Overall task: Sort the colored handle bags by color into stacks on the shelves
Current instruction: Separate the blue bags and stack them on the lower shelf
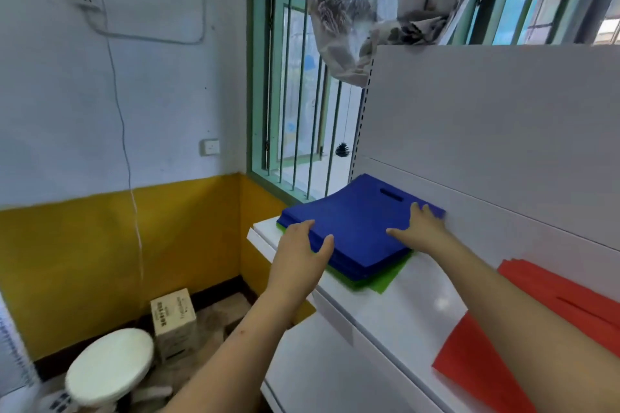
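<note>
A stack of blue handle bags (355,221) lies at the left end of the white shelf (412,305), its handle slot toward the back panel. Green bags (385,280) lie under it, showing at the front and right edges. My left hand (302,253) holds the blue stack's near left edge, thumb on top and fingers along the side. Spread flat, my right hand (421,230) presses on the stack's right side near the back panel. Red handle bags (550,322) lie on the same shelf at the right, partly behind my right forearm.
The shelf's white back panel (486,131) rises behind the bags. A barred window (295,111) with a printed curtain (365,7) is at the left end. Below on the floor stand a white round stool (109,364) and a cardboard box (172,320).
</note>
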The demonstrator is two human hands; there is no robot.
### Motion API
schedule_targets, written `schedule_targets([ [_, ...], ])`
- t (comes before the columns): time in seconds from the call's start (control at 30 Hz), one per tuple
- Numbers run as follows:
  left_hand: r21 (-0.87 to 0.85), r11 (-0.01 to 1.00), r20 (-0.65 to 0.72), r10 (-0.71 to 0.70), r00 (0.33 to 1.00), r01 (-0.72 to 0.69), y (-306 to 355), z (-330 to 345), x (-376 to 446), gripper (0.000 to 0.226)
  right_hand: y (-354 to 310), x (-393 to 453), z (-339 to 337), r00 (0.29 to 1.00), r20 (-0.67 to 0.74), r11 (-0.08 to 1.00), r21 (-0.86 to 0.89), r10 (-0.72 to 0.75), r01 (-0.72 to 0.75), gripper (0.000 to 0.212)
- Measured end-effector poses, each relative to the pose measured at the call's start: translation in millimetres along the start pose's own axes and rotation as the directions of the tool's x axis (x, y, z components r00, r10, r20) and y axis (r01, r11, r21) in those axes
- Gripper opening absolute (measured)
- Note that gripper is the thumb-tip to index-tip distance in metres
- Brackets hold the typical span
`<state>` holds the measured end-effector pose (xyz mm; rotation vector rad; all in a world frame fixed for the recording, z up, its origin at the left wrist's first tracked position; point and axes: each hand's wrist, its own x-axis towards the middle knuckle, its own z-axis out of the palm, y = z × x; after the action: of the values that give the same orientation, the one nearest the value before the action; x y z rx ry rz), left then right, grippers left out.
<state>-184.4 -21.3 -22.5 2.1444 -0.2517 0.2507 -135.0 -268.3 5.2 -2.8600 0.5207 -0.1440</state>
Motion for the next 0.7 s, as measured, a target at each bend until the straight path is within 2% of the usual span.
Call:
schedule_targets([
  [0.1, 0.099, 0.995, 0.001, 0.008, 1.0, -0.008, -17, 12, 48, 0.066, -6, 36, 2, 0.997, 0.061, 0.991, -0.122, 0.056, -0.048, 0.113],
  [0.2, 0.261, 0.965, 0.011, 0.028, 1.0, -0.03, -30, 23, 93, 0.079, -2, 61, 5, 0.996, 0.005, 0.978, -0.193, 0.087, -0.084, 0.118],
  [0.3, 0.498, 0.866, 0.125, -0.007, 0.992, -0.057, -50, 35, 122, 0.094, 10, 74, 18, 0.994, 0.055, 0.974, -0.213, 0.095, -0.081, 0.112],
  [0.37, 0.545, 0.836, 0.176, -0.043, 0.984, -0.06, -65, 42, 127, 0.097, 18, 73, 29, 0.992, 0.097, 0.983, -0.17, 0.085, -0.068, 0.105],
  [0.53, 0.609, 0.78, 0.193, 0.029, 0.981, -0.143, -71, 46, 132, 0.087, 17, 69, 40, 0.994, 0.016, 0.98, -0.169, 0.108, -0.103, 0.092],
  [0.67, 0.567, 0.771, 0.266, 0.161, 0.95, -0.289, -66, 44, 133, 0.062, -11, 45, 51, 0.998, -0.064, 0.962, -0.269, 0.029, -0.045, 0.046],
  [0.7, 0.558, 0.758, 0.292, 0.201, 0.935, -0.337, -64, 43, 133, 0.055, -19, 36, 53, 0.998, -0.067, 0.96, -0.278, 0.016, -0.034, 0.041],
])
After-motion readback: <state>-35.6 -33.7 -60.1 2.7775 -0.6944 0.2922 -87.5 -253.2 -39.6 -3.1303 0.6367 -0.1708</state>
